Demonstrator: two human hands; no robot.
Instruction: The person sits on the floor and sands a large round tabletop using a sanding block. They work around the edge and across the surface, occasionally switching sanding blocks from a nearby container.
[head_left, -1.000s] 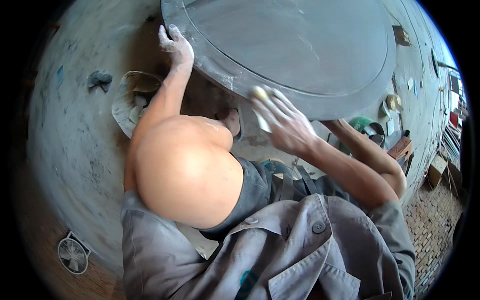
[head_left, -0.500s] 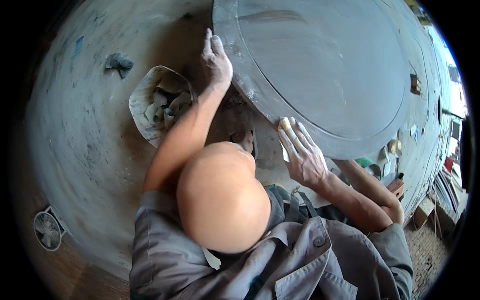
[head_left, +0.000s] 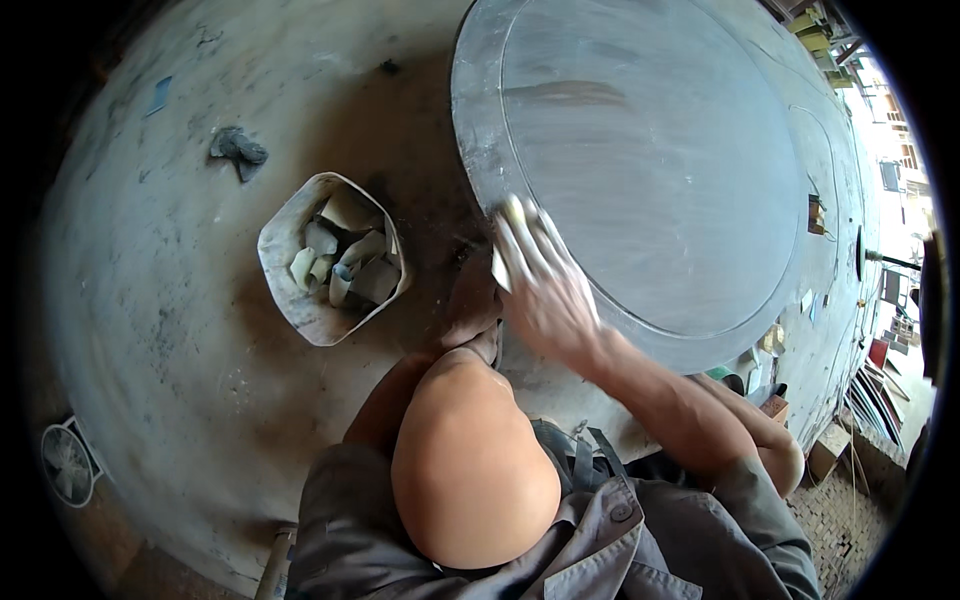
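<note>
A large round grey panel (head_left: 650, 170) with a groove running inside its rim fills the upper middle. My right hand (head_left: 548, 285), slightly blurred, lies with fingers stretched along the panel's near-left rim. Under its palm it holds a sheet of sandpaper (head_left: 500, 270), of which only a pale edge shows. Something yellow covers one fingertip. My left hand (head_left: 468, 305) is low in shadow by the panel's edge, beyond my raised bare knee (head_left: 470, 450); its fingers cannot be made out.
An open pale bin (head_left: 285, 305) with curled scraps stands left of the panel. A dark rag (head_left: 238, 150) lies on the stained floor farther left. A fan (head_left: 68, 465) is at the lower left. Blocks (head_left: 828, 450) and long strips (head_left: 880, 400) lie at the right.
My right hand has slid left and up along the rim with the sandpaper. My left hand has left the panel's left edge and dropped lower. The bin now shows more fully.
</note>
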